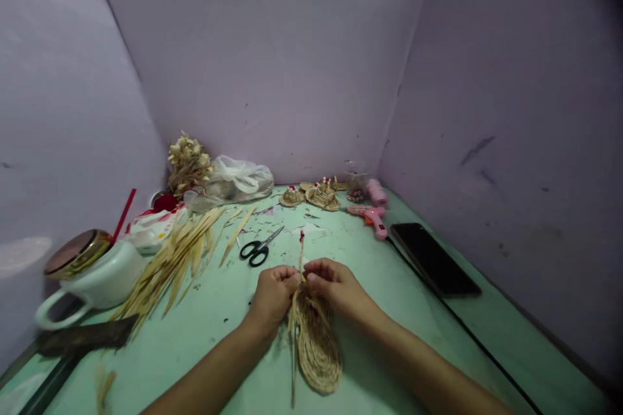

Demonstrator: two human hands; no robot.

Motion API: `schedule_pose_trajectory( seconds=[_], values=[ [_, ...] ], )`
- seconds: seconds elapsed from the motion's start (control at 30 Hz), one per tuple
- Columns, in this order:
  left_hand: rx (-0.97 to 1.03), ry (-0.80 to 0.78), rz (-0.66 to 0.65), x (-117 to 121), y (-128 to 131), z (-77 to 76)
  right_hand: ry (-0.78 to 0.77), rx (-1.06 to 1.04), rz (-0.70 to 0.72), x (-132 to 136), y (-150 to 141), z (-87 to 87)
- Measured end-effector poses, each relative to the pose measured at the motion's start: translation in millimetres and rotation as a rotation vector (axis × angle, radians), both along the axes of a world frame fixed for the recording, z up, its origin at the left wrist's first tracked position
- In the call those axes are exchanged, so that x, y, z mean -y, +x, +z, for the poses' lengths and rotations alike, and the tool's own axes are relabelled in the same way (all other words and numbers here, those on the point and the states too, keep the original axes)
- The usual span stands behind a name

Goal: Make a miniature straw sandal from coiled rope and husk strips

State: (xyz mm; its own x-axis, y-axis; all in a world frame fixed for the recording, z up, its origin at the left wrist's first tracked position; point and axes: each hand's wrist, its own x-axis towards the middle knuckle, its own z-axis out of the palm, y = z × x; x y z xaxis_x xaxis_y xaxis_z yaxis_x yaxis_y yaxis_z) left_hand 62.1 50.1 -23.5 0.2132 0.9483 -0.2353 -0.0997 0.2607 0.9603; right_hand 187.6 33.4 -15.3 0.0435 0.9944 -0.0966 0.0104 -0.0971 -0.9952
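A coiled, slipper-shaped straw piece [318, 363] lies on the green tabletop in front of me, its wide rounded end towards me. From its narrow far end a thin twisted straw cord [302, 253] sticks out, tipped with small red beads [302, 234]. My left hand [272, 295] is closed in a pinch at the cord's base, thumb against index finger. Opposite it, my right hand [341, 282] also pinches around the base; its fingertips partly cover what they grip. Loose straw ends hang down along the piece's left side.
Scissors [260, 249] lie beyond my left hand, near dried straw strips [180, 262]. To the left stand a white mug [109, 279] and a dark-bladed tool [87, 335]. Straw pieces [321, 196] sit at the back. A pink glue gun [372, 215] and a phone [433, 259] lie right.
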Motion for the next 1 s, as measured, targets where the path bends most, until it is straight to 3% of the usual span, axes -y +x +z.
schedule_pose_trajectory(
  seconds=[0.1, 0.23, 0.6, 0.87, 1.0],
  values=[
    [0.017, 0.006, -0.078, 1, 2, 1.4, -0.193, -0.257, 0.097, 2, -3, 3.9],
    [-0.019, -0.004, -0.13, 2, 2, 7.9, -0.281, -0.33, 0.137, 8, -5, 10.7],
    [-0.277, 0.024, -0.066, -3, -4, 19.5, -0.142, -0.114, 0.027, 6, -4, -2.0],
    [-0.527, 0.067, -0.259, -10, -18, 40.3, -0.089, -0.06, -0.031, 6, -10, -7.2],
    [-0.7, 0.188, -0.234, -3, -19, 46.7, -0.078, -0.058, -0.048, 8, -14, -7.3]
  ],
)
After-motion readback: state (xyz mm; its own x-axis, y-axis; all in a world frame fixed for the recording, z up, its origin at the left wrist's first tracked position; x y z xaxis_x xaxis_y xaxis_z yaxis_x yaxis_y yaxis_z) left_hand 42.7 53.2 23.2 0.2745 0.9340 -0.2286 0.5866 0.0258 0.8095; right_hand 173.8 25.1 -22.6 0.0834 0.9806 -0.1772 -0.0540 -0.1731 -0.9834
